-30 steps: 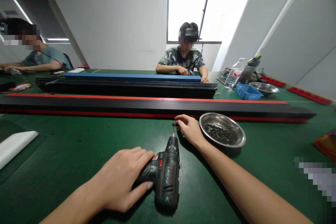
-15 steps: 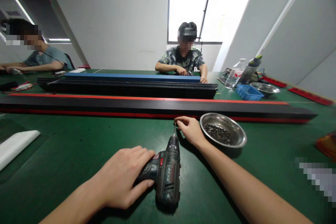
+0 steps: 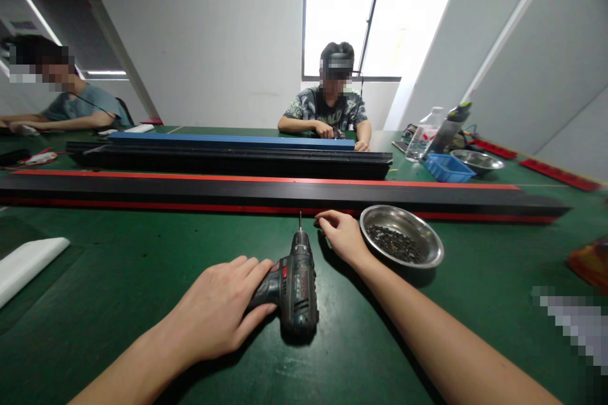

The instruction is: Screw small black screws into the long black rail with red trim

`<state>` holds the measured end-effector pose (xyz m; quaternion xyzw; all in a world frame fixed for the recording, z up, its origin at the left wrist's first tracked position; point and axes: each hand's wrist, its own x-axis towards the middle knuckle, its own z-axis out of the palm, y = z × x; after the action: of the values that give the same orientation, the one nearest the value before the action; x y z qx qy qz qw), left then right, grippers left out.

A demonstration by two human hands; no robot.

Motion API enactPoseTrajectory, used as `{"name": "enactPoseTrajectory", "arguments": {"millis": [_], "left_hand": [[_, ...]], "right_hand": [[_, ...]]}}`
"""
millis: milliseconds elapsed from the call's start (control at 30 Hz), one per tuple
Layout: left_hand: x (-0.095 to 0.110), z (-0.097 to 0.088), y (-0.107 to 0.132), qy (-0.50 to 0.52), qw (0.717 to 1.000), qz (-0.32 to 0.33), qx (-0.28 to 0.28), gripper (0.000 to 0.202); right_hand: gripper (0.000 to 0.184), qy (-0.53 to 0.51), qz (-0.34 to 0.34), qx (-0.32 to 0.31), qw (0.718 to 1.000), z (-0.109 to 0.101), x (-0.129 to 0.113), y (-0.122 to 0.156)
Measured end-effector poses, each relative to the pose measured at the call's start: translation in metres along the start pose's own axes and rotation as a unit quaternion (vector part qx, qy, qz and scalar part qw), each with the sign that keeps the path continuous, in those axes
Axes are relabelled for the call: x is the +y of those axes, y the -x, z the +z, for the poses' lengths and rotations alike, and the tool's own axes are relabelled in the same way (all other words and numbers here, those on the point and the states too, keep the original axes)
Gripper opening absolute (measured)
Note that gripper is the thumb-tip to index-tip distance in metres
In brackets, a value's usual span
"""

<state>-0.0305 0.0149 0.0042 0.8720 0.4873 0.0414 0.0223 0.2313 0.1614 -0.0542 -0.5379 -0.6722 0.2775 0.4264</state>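
My left hand [image 3: 232, 307] is wrapped round the handle of a dark cordless drill [image 3: 300, 294], which lies on its side just above or on the green table, its bit pointing forward. The bit tip is close to the lower red edge of a long black bar with red strips [image 3: 266, 192]. To the right of the bit, my right hand [image 3: 339, 234] has thumb and forefinger pinched near that edge; whatever they hold is too small to make out. Right beside this hand stands a steel bowl [image 3: 434, 252] of small dark screws.
Behind the bar lie a black profile [image 3: 228, 161] and a blue bar [image 3: 228, 140]. A co-worker [image 3: 327, 107] sits opposite, another person [image 3: 80, 107] at far left. A blue basket [image 3: 449, 168], bottle [image 3: 422, 136] and second bowl [image 3: 479, 160] stand back right. A white piece [image 3: 31, 262] lies left.
The drill in my left hand has moved forward and a little left, so its bit is now apart from my right fingertips. My right hand has hardly moved.
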Motion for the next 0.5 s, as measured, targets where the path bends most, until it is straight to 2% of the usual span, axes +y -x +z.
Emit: {"name": "enactPoseTrajectory", "arguments": {"millis": [233, 500], "left_hand": [[-0.0076, 0.0002, -0.0012, 0.01, 1.0, 0.02, 0.009, 0.047], [-0.0065, -0.0008, -0.0047, 0.026, 1.0, 0.015, -0.009, 0.042]], "right_hand": [[0.023, 0.018, 0.002, -0.004, 1.0, -0.0018, -0.0037, 0.001], [0.023, 0.036, -0.004, -0.015, 0.999, -0.002, -0.0085, 0.0021]]}}
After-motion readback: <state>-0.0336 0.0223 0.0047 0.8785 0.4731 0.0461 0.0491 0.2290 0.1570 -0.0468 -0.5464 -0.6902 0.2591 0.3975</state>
